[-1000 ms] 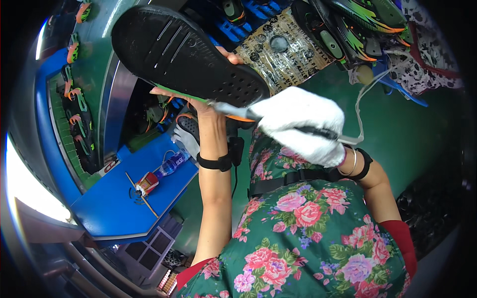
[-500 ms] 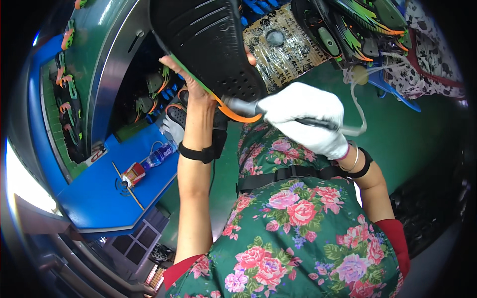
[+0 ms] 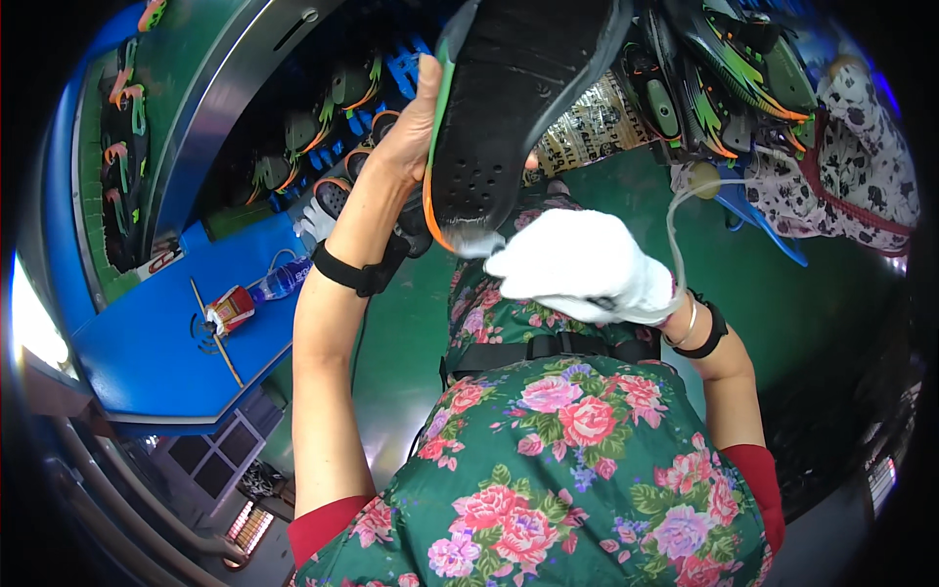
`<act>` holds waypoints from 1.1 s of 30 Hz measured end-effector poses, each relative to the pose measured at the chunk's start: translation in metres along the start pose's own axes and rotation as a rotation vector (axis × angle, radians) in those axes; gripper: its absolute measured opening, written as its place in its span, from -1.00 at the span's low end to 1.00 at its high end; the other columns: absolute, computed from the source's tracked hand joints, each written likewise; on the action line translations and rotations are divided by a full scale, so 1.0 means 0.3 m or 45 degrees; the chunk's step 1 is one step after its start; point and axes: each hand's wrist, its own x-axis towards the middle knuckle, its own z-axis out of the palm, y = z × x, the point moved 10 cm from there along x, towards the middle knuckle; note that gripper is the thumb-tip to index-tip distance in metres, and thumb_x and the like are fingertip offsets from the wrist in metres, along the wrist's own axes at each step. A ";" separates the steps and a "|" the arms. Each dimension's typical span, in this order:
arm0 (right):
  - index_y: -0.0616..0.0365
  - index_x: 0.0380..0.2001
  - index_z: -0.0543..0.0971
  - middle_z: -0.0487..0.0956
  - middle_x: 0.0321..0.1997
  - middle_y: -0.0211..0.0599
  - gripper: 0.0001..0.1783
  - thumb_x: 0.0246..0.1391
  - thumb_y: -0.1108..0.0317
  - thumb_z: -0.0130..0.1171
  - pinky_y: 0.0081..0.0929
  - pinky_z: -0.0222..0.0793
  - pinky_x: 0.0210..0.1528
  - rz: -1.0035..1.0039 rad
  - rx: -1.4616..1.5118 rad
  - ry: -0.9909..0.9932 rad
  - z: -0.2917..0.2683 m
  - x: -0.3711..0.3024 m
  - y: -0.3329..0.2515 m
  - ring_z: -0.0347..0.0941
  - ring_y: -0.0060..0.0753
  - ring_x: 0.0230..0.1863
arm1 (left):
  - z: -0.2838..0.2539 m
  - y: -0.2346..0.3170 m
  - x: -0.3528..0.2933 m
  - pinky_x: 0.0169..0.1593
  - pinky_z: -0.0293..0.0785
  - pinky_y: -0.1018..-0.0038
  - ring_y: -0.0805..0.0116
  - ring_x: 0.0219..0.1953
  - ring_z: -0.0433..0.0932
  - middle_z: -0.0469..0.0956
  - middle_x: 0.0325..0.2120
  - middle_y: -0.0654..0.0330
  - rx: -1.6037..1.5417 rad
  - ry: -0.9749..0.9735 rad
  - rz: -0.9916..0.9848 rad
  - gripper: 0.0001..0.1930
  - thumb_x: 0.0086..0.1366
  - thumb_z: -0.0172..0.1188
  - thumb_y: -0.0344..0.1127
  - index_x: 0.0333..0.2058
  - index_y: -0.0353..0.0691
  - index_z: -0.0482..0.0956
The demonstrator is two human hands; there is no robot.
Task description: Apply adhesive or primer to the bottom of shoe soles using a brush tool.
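My bare left hand (image 3: 416, 127) grips a black shoe sole (image 3: 509, 98) by its sides, thumb along the green edge and fingertips showing at the far side. Small holes dot the end of the sole nearest me, and its rim there is orange. In a white glove, my right hand (image 3: 577, 269) is closed around a brush (image 3: 477, 244). The bristles touch the sole at its orange-rimmed end. A pale, clear tube (image 3: 675, 210) runs from beside the gloved hand toward the back right. The glove mostly hides the brush handle.
Several soles with green and orange edges (image 3: 719, 83) stand at the back right, next to a taped carton (image 3: 587, 127). More soles (image 3: 337, 93) are racked at the left. A blue table (image 3: 147, 342) bears a bottle (image 3: 284, 279) and a red carton (image 3: 230, 308).
My left hand and the sole have shifted right, and the sole now leans the other way. The brush has moved slightly left and down along the orange-rimmed end. My view has turned a little.
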 end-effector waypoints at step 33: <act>0.12 -0.15 0.72 0.71 -0.11 -0.22 -0.73 0.02 0.43 0.30 -0.22 0.52 0.01 0.247 -0.132 0.513 -0.255 -0.024 -0.024 0.62 -0.12 -0.08 | -0.088 -0.366 -0.266 0.34 0.38 0.06 0.02 0.31 0.38 0.38 0.31 0.06 -0.939 1.042 0.034 -0.49 0.53 -0.03 -0.06 0.31 -0.21 0.36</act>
